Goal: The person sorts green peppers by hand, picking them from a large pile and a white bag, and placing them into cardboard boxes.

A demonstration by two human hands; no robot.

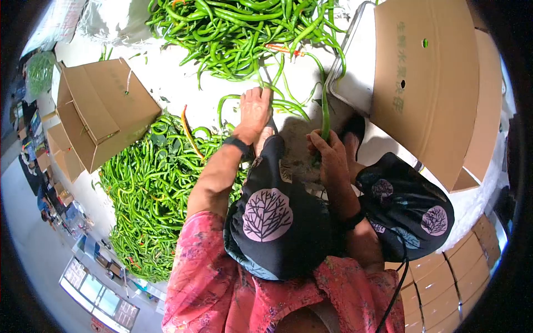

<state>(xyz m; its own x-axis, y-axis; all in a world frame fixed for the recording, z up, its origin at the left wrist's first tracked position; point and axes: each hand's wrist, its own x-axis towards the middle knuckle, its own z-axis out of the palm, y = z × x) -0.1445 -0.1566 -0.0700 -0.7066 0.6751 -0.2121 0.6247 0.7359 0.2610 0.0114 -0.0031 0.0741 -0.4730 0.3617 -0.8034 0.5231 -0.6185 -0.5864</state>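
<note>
My right hand [332,155] is closed round the lower end of a long green pepper [325,105], which points up and away from me. My left hand [256,111] reaches forward, back upward, over a few long green peppers lying on the white floor; its fingertips are near them, and whether it grips one is hidden. Just beyond lies a large pile of long green peppers [239,33] with a red one [284,50] at its near edge. Another big heap of green peppers [147,200] spreads to my left, a reddish-orange one [191,130] on its edge.
An open cardboard box [108,102] lies at the left, touching the left heap. A large cardboard box [427,83] stands at the right beside a metal frame [333,72]. Stacked cartons [438,283] are at lower right. White sacks [105,19] are at upper left.
</note>
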